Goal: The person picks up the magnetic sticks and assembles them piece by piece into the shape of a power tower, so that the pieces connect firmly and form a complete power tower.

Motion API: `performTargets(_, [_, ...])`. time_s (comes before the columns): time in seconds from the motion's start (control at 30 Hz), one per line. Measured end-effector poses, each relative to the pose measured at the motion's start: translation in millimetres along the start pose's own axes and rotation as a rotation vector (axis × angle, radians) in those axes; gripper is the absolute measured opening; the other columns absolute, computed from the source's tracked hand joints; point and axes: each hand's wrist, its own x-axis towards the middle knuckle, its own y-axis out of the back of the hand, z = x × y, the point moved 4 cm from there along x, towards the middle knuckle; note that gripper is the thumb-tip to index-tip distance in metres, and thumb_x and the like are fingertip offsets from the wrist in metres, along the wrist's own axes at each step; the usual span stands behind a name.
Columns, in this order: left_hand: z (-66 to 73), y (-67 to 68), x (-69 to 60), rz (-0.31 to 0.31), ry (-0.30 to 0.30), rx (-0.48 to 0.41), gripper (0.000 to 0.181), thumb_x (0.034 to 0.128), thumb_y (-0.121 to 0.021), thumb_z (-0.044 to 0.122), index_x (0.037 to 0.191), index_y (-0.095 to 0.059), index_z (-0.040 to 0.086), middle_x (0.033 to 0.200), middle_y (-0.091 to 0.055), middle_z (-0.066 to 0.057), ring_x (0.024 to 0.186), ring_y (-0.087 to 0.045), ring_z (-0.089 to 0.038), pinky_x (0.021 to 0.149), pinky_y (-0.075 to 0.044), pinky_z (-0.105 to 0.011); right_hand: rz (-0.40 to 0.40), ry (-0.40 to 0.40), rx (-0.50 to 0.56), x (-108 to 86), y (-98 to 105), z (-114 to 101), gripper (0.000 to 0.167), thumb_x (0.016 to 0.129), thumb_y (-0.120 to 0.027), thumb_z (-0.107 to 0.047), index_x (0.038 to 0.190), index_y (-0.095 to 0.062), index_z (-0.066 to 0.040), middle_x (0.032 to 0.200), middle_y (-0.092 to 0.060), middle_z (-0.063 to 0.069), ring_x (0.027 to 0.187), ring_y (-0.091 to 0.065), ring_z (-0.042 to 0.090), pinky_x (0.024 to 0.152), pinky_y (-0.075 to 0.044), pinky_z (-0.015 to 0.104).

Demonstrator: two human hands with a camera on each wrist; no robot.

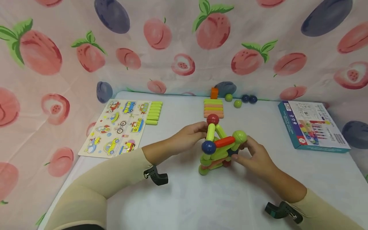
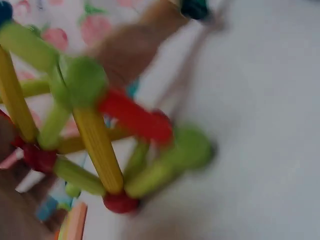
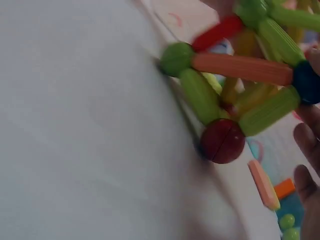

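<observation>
While both hands meet at a ball-and-rod frame (image 1: 219, 155), its body sits between them, over the white table (image 1: 187, 204). The right hand (image 1: 257, 158) pinches the frame's right side, thumb and fingers on either side of a navy ball (image 3: 306, 82). The left hand (image 1: 187, 137) holds the far left corner with bent fingers, next to the top red ball (image 1: 212, 119); rods partly hide its fingertips, so I cannot tell exactly which piece they press.

Seen from the head, the frame's long axis runs from that red ball, by the left fingertips, down toward the wearer, leaning slightly left, to a low green ball (image 1: 203, 170) nearer than either hand. A red rod (image 1: 225, 141) crosses the upper part, pointing from a front navy ball (image 1: 208, 147), just right of the left thumb, up toward a large green ball (image 1: 240, 137) beside the right fingers.

Beyond the grip lie a row of coloured rods (image 1: 213, 108), an orange block (image 1: 214, 93), two loose green balls (image 1: 237, 103) and two dark blue balls (image 1: 249, 99). Left of the left hand are a picture board (image 1: 99, 140) and green rods (image 1: 154, 112) along its edge; well right of the right hand lies a box (image 1: 314, 126).
</observation>
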Motion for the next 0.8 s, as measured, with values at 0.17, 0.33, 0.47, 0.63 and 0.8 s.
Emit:
performTargets(0.17, [-16.7, -1.5, -13.3, 0.055, -0.298, 0.219, 0.027, 0.0993, -0.074, 0.015, 0.126, -0.071, 0.012, 0.120, -0.071, 0.004, 0.115, -0.061, -0.012, 0.106, -0.052, -0.046, -0.150, -0.211, 0.240, 35.9, -1, 18, 0.040, 0.104, -0.069, -0.011, 0.143, -0.063, -0.006, 0.130, -0.071, 0.003, 0.121, -0.062, 0.014, 0.099, -0.052, 0.021])
performTargets(0.33, [-11.3, -31.5, -30.4, 0.117, -0.627, 0.396, 0.042, 0.0843, -0.094, 0.025, 0.118, -0.072, 0.011, 0.106, -0.072, 0.004, 0.099, -0.063, -0.007, 0.090, -0.056, -0.029, -0.570, -0.143, 0.454, 83.2, -23, 11, 0.044, 0.110, -0.061, -0.019, 0.150, -0.058, -0.002, 0.144, -0.066, 0.015, 0.135, -0.062, 0.028, 0.109, -0.052, 0.034])
performTargets(0.47, [-1.3, -58.1, -38.9, 0.233, -0.776, 0.508, 0.048, 0.0769, -0.099, 0.038, 0.107, -0.073, 0.011, 0.096, -0.074, 0.005, 0.089, -0.063, -0.002, 0.084, -0.050, -0.013, -0.885, -0.005, 0.540, 101.5, -39, -1, 0.051, 0.112, -0.057, -0.030, 0.149, -0.056, 0.004, 0.142, -0.068, 0.012, 0.132, -0.064, 0.024, 0.111, -0.050, 0.034])
performTargets(0.63, [-1.3, -63.4, -43.5, 0.288, -0.748, 0.508, 0.043, 0.0793, -0.096, 0.037, 0.106, -0.074, 0.012, 0.096, -0.075, 0.007, 0.088, -0.061, 0.001, 0.081, -0.049, -0.010, -0.872, -0.008, 0.543, 99.9, -35, 11, 0.047, 0.113, -0.055, -0.019, 0.153, -0.052, 0.004, 0.147, -0.064, 0.019, 0.136, -0.062, 0.031, 0.113, -0.049, 0.037])
performTargets(0.8, [-14.4, -34.0, -44.7, 0.274, -0.715, 0.510, 0.033, 0.0942, -0.078, 0.036, 0.114, -0.074, 0.010, 0.097, -0.074, 0.002, 0.089, -0.064, -0.006, 0.078, -0.053, -0.019, -0.415, -0.380, 0.526, 79.4, -8, 36, 0.042, 0.111, -0.055, -0.020, 0.152, -0.059, -0.012, 0.151, -0.059, 0.016, 0.136, -0.057, 0.031, 0.106, -0.054, 0.035])
